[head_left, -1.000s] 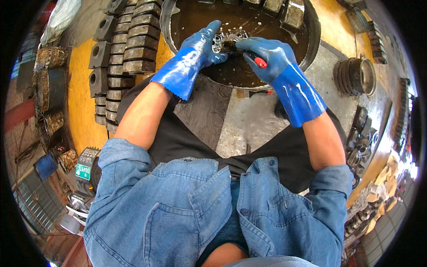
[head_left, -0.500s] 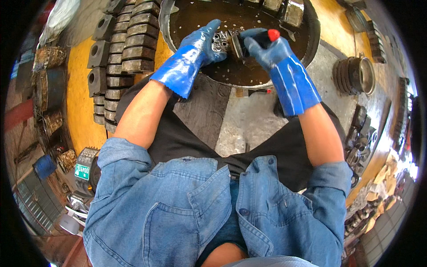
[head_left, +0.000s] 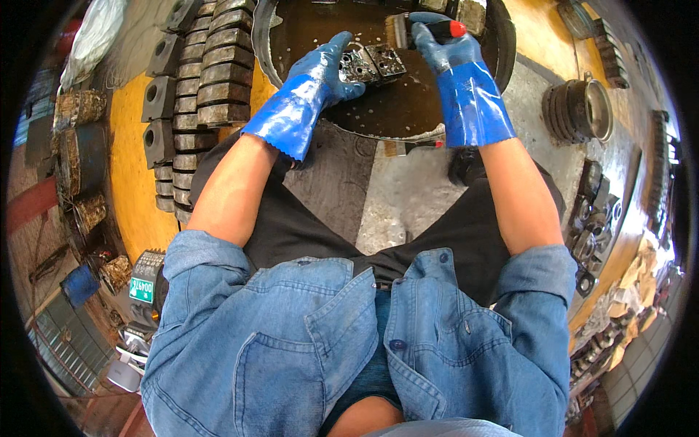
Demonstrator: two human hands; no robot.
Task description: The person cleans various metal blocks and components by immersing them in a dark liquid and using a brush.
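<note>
The person's denim jacket (head_left: pixel 284 364), its sleeves rolled up, lies nearest, well short of either grip, with black trousers (head_left: pixel 306 218) spread to both sides beyond it. Below the right grip, just outside the basin, a second brush (head_left: pixel 419 145) with a red handle lies by the rim.

The left grip (head_left: pixel 324 71), in a long blue glove, is clamped on the left end of a dark, wet metal part (head_left: pixel 360 65), with the thumb along its near edge and the fingers on the far side. The part extends to the right of this grip, toward the other hand, and has round holes in its face; whether its underside touches the liquid cannot be told.

The right grip (head_left: pixel 448 51), gloved alike, is closed on a brush (head_left: pixel 397 31) with a black handle and red tip; its bristles point left, just beyond the part and apart from it. Under both grips is a round basin (head_left: pixel 507 44) of brown liquid.

Left of the left grip stand rows of metal blocks (head_left: pixel 226 73); right of the right grip is a ribbed metal cylinder (head_left: pixel 575 109). Beyond the right grip, a dark block (head_left: pixel 470 16) sits in the basin.
</note>
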